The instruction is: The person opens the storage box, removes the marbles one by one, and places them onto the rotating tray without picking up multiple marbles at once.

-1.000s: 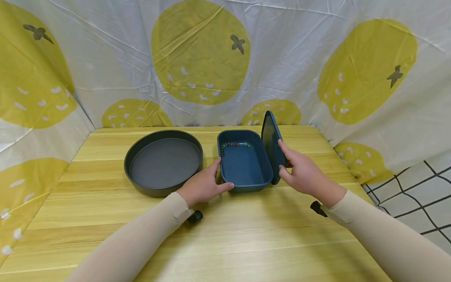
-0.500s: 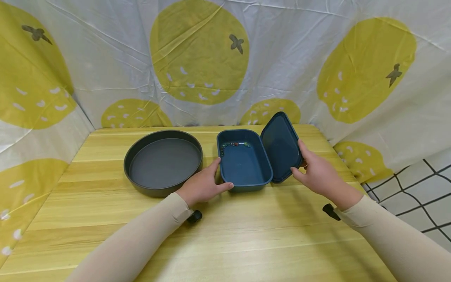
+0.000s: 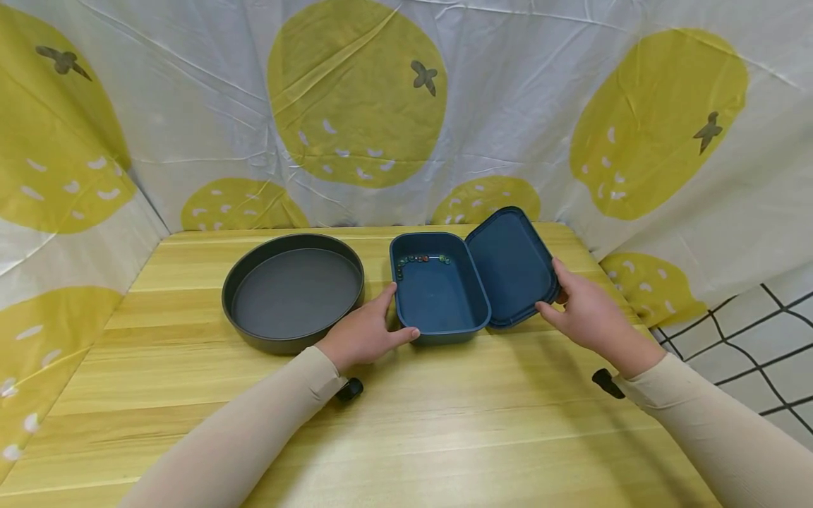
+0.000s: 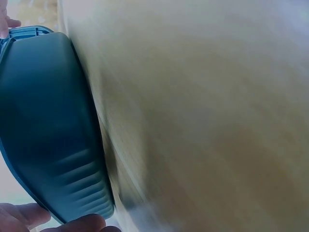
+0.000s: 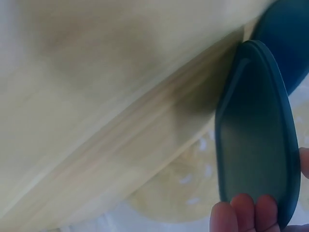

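- Fingers (image 5: 244, 212) of the right hand (image 3: 591, 317) pinch one blue lid (image 3: 514, 264) by its raised right side, thumb on one face and three fingertips showing on the other in the right wrist view.
- Left hand (image 3: 368, 334): thumb and index finger spread wide, touching the rim of one blue container (image 3: 441, 303) at its near left corner and left side.
- One container, right of the middle of the surface (image 3: 444, 423), nearer the back edge than the front. At least eight small beads lie inside along its back wall and round the back left corner; they are too small for a sure count.
- One lid, tilted, its lower side just beside the container's right rim and its back corner towards the surface's back right corner. Whether it touches the surface I cannot tell.
- One round dark pan (image 3: 298, 293), left of the container near the back edge, a narrow strip of wood between the two.
- Two sleeves (image 3: 248, 430), each with one black piece (image 3: 349, 389) at the wrist; the right one crosses over the surface's right edge.
- Wood stretches from pan to left edge, and broadly in front of the container between the forearms. Behind the back edge hangs one yellow-and-white curtain (image 3: 356, 70).
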A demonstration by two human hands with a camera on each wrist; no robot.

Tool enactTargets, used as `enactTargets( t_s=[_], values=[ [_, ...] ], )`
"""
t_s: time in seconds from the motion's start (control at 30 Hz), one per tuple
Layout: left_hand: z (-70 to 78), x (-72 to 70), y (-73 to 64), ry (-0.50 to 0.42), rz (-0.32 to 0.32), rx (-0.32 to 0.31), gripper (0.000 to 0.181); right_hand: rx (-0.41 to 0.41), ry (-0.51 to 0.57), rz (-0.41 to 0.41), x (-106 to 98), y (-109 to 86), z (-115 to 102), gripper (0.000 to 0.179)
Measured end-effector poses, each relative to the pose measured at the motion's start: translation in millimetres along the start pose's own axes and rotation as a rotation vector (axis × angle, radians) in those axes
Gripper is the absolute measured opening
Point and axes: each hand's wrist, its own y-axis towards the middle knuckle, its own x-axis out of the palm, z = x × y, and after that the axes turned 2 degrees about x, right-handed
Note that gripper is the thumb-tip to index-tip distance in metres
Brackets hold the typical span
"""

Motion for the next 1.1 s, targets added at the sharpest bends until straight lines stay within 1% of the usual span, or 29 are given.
enactTargets(
  t_s=[0.3,0.47,0.6,0.83,1.0,1.1],
  values=[
    [-0.2,0.3,0.3,-0.002,-0.001,-0.004,0.105,0.016,-0.009,0.006,5,-0.3,15,0.085],
    [-0.4,0.4,0.6,0.002,0.0,-0.005,0.105,0.037,0.01,-0.01,9,0.3,22,0.083],
    [0.0,0.2,0.5,0.002,0.002,-0.006,0.105,0.058,0.02,-0.019,11,0.1,26,0.08],
    [0.4,0.3,0.6,0.001,0.001,-0.005,0.105,0.082,-0.008,-0.027,12,-1.3,30,0.08],
    [-0.4,0.8,0.9,0.007,0.0,-0.013,0.105,0.088,-0.021,-0.027,15,-1.6,36,0.069],
    [-0.5,0.4,0.4,0.01,-0.002,-0.017,0.105,0.103,-0.026,-0.04,16,-1.6,36,0.07]
  ],
)
